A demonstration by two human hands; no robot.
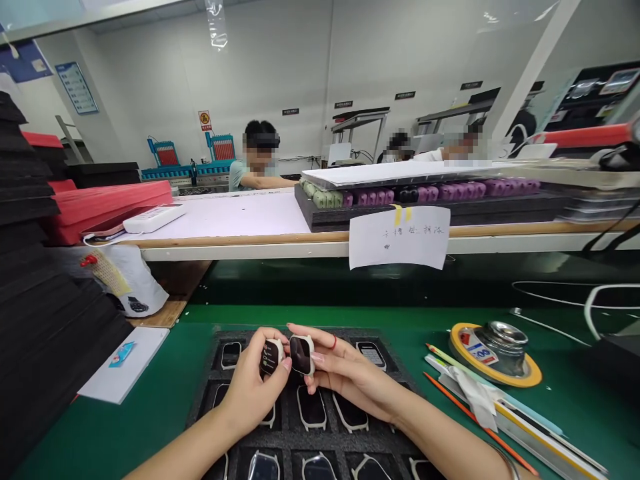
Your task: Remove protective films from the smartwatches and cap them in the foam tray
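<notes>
Over the foam tray, gripping a lit watch in left hand, seemingly dark watch in right hand, with other watches left slotted.

You are at a workstation in an electronics assembly workshop.
Your green-topped counter carries a black foam tray of watch bodies set in rows of slots; stacked dark foam trays rise on your left, a shelf crosses ahead, and beyond it a person sits near teal machines and small wall signs.
</notes>
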